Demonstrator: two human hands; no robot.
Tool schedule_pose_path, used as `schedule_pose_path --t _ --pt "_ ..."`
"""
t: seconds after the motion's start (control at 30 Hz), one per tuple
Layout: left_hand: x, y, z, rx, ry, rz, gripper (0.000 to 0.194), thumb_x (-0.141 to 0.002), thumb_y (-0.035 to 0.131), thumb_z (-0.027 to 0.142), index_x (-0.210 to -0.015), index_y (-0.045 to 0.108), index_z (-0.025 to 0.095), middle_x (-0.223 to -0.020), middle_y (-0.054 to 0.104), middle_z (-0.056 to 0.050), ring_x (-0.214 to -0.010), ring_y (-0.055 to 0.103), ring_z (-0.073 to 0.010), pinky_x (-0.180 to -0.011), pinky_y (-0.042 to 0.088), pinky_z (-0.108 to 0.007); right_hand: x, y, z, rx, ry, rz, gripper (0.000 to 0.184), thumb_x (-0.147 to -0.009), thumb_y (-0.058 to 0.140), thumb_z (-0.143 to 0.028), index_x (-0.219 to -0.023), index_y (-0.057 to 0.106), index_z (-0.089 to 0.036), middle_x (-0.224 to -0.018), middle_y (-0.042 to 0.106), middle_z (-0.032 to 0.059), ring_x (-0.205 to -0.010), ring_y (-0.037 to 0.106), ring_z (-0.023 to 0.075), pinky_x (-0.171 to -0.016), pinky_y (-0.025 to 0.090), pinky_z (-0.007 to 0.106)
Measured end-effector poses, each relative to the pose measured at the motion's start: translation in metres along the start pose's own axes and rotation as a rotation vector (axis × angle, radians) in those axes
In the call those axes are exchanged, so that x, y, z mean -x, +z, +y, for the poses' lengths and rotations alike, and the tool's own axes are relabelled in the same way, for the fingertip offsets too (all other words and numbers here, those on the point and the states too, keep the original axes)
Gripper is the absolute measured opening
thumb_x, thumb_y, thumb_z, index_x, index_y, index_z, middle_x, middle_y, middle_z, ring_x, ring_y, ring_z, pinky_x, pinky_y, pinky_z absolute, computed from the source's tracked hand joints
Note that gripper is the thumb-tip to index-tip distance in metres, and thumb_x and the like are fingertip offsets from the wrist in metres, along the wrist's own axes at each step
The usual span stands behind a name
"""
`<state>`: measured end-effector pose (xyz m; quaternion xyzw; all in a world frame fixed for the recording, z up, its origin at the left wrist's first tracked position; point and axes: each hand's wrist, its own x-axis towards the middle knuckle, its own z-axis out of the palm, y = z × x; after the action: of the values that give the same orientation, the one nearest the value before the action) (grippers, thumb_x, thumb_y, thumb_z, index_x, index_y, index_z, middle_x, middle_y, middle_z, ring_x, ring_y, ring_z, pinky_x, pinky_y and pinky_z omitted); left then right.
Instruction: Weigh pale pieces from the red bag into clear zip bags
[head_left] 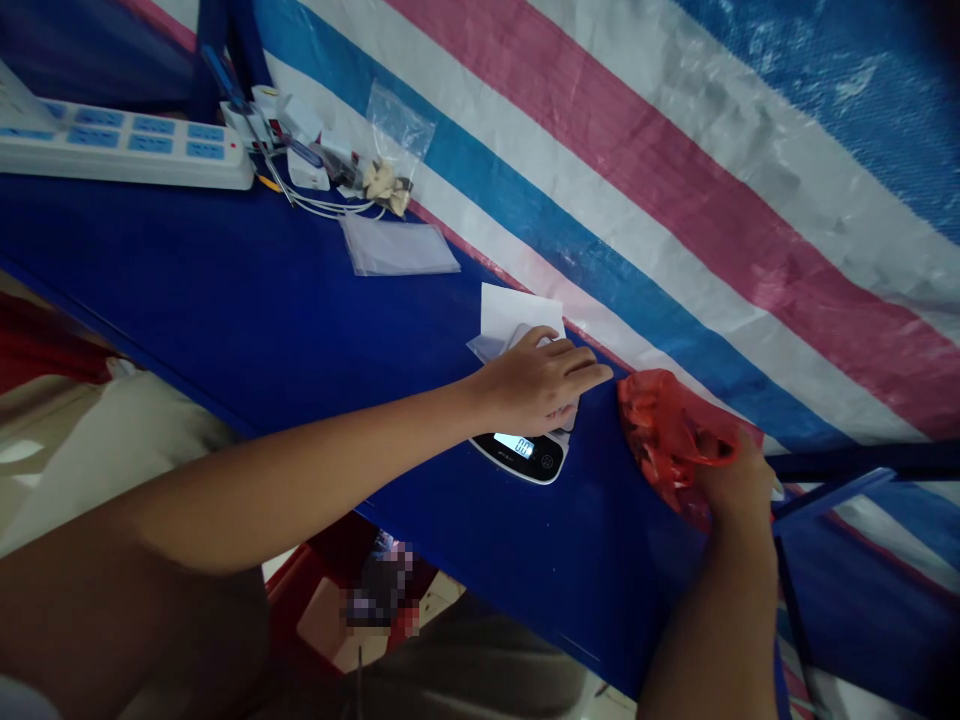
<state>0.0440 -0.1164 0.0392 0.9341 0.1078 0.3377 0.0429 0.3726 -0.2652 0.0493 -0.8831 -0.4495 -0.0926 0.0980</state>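
Note:
My left hand (541,383) lies over a small digital scale (525,456) on the blue table (262,310). Its fingers are closed round a thin clear bag on the scale's platform. The scale's lit display shows below my hand. A white sheet of paper (514,310) lies just behind the hand. My right hand (731,480) grips a crumpled red plastic bag (660,425) at the table's right end, a short way right of the scale.
A white power strip (127,148) with blue sockets lies at the far left. Beside it are chargers and cables (292,150), a clear bag with pale pieces (390,160) and a flat clear pouch (397,248). A striped tarp (712,170) hangs behind the table.

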Motion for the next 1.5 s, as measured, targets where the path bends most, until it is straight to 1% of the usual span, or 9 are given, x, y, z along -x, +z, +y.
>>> schedule_pose_path --t 0.13,0.27,0.3,0.47,0.53,0.73,1.0,1.3,1.5 --pt "0.000 -0.002 0.001 0.019 -0.001 -0.003 0.039 -0.095 0.053 0.021 -0.134 0.052 0.019 -0.127 0.065 -0.012 -0.114 0.061 -0.0256 -0.104 0.036 -0.045 0.010 -0.025 0.008 0.067 0.215 0.102 0.041 -0.091 0.049 -0.042 -0.108 0.073 -0.014 -0.092 0.072 0.0217 -0.096 0.068 0.0445 -0.083 0.051 0.058" --pt "0.000 -0.002 0.002 0.055 -0.007 -0.002 0.042 -0.094 0.055 0.023 -0.135 0.050 0.019 -0.129 0.064 -0.013 -0.117 0.060 -0.0265 -0.105 0.037 -0.045 0.031 -0.055 -0.021 -0.185 0.267 0.597 0.046 -0.096 0.047 -0.044 -0.120 0.070 -0.013 -0.105 0.070 0.0304 -0.094 0.070 0.0423 -0.074 0.053 0.054" --pt "0.000 -0.002 0.002 0.070 -0.012 -0.001 0.043 -0.094 0.056 0.024 -0.136 0.049 0.019 -0.130 0.064 -0.013 -0.117 0.060 -0.0266 -0.105 0.037 -0.045 0.036 -0.058 -0.033 -0.347 0.207 0.613 0.046 -0.096 0.049 -0.047 -0.123 0.068 -0.014 -0.103 0.071 0.0279 -0.084 0.071 0.0372 -0.066 0.053 0.049" --pt "0.000 0.000 0.003 0.188 -0.037 0.014 0.056 -0.091 0.062 0.025 -0.143 0.042 0.020 -0.135 0.062 -0.014 -0.120 0.059 -0.0273 -0.104 0.039 -0.044 0.062 -0.052 -0.101 -0.777 -0.253 -0.192 0.034 -0.089 0.068 -0.051 -0.109 0.070 -0.024 -0.087 0.072 0.0070 -0.065 0.065 0.0206 -0.053 0.051 0.032" --pt "0.000 -0.001 0.003 0.246 -0.026 0.004 0.065 -0.089 0.063 0.023 -0.148 0.036 0.021 -0.134 0.062 -0.014 -0.123 0.058 -0.0268 -0.103 0.040 -0.043 0.069 -0.049 -0.120 -0.807 -0.374 -0.302 0.027 -0.092 0.067 -0.046 -0.109 0.070 -0.025 -0.088 0.073 0.0052 -0.071 0.068 0.0207 -0.058 0.054 0.031" --pt "0.000 -0.004 0.005 0.323 -0.002 -0.065 0.086 -0.088 0.062 0.016 -0.160 0.017 0.025 -0.137 0.061 -0.014 -0.122 0.059 -0.0251 -0.103 0.041 -0.042 0.079 -0.051 -0.143 -0.643 -0.569 -0.218 0.021 -0.098 0.061 -0.036 -0.112 0.071 -0.024 -0.101 0.075 0.0070 -0.089 0.071 0.0234 -0.076 0.056 0.035" --pt "0.000 -0.003 0.006 0.308 0.056 -0.080 0.093 -0.087 0.064 0.013 -0.163 0.013 0.026 -0.137 0.061 -0.014 -0.124 0.057 -0.0245 -0.106 0.042 -0.041 0.087 -0.050 -0.162 -0.511 -0.725 -0.192 0.019 -0.100 0.052 -0.025 -0.107 0.069 -0.023 -0.102 0.072 0.0084 -0.090 0.069 0.0230 -0.077 0.054 0.034" --pt "0.000 -0.003 0.007 0.338 0.059 -0.060 0.084 -0.088 0.059 0.011 -0.161 0.020 0.021 -0.140 0.059 -0.015 -0.125 0.056 -0.0243 -0.110 0.040 -0.041 0.094 -0.026 -0.182 -0.421 -0.493 0.254 0.003 -0.085 0.067 -0.025 -0.086 0.066 -0.022 -0.071 0.069 0.0030 -0.064 0.065 0.0201 -0.058 0.048 0.029" --pt "0.000 0.000 0.005 0.336 0.059 -0.046 0.082 -0.089 0.060 0.012 -0.160 0.021 0.022 -0.138 0.060 -0.015 -0.124 0.057 -0.0239 -0.108 0.041 -0.042 0.094 -0.028 -0.185 -0.506 -0.501 0.149 0.022 -0.091 0.060 -0.026 -0.070 0.065 -0.022 -0.065 0.066 0.0021 -0.058 0.060 0.0162 -0.056 0.045 0.028"
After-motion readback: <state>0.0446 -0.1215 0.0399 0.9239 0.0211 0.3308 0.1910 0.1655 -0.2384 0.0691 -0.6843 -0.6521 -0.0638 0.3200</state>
